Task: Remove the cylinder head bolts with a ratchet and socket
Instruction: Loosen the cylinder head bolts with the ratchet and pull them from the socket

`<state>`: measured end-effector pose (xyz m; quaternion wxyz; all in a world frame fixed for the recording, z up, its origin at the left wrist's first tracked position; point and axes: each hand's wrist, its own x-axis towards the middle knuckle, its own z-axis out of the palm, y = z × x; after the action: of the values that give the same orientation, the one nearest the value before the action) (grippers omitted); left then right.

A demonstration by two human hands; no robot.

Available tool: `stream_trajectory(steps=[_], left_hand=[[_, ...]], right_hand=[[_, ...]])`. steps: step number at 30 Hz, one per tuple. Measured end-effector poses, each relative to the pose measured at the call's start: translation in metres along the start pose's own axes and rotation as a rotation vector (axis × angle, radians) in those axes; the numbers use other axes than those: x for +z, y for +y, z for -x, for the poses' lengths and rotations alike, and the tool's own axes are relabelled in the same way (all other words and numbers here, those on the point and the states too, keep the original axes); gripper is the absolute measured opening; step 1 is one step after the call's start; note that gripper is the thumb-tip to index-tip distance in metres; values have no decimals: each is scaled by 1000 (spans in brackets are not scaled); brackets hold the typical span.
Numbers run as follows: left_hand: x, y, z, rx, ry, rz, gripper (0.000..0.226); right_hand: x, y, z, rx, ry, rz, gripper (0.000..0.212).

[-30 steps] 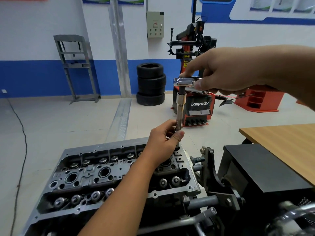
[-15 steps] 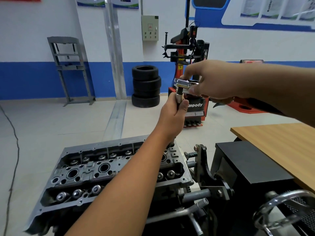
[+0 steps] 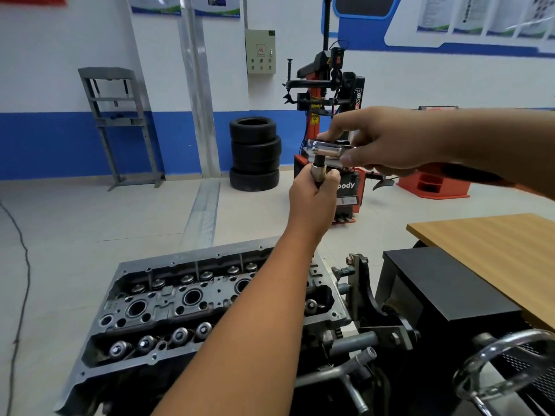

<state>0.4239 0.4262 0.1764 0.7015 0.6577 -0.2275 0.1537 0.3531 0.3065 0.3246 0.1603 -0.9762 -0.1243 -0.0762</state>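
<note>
The grey cylinder head (image 3: 168, 298) lies on an engine stand at lower left, valve springs and plug wells showing. Above its right end my left hand (image 3: 312, 202) is wrapped around the long socket (image 3: 317, 173), whose top sticks out of my fist. The chrome ratchet (image 3: 327, 148) sits on top of the socket, held level by my right hand (image 3: 390, 142), thumb and fingers pinching its head. The ratchet's orange and black handle (image 3: 456, 172) runs right under my forearm. The socket's lower end and any bolt are hidden by my left hand and arm.
The black stand body (image 3: 444, 292) and its chrome handwheel (image 3: 507, 364) sit to the right of the head. A wooden tabletop (image 3: 492, 244) lies at far right. Beyond stand a red tyre changer (image 3: 327, 94), stacked tyres (image 3: 255, 154) and a grey press frame (image 3: 120, 121).
My left hand slid up the socket from near the cylinder head to just under the ratchet. My right hand kept its grip on the ratchet head.
</note>
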Motion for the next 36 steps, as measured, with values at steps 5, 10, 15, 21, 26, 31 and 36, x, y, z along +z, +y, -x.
stream_trajectory(steps=[5, 10, 15, 21, 26, 31, 36], left_hand=[[10, 0, 1, 24, 40, -77, 33], [15, 0, 2, 50, 137, -140, 31], [18, 1, 6, 60, 163, -198, 20], [16, 3, 9, 79, 132, -224, 23], [14, 2, 9, 71, 113, -200, 25], [11, 2, 5, 22, 94, -127, 24], [6, 2, 4, -13, 48, -55, 26]], right_hand=[[4, -16, 1, 154, 26, -43, 26], [15, -33, 0, 297, 55, -173, 21], [24, -41, 7, 333, 141, -192, 21], [14, -47, 16, 317, 154, -138, 19], [7, -44, 6, 291, 111, -85, 18], [-5, -29, 1, 172, -26, -46, 17], [-11, -2, -3, -48, -93, 22, 25]])
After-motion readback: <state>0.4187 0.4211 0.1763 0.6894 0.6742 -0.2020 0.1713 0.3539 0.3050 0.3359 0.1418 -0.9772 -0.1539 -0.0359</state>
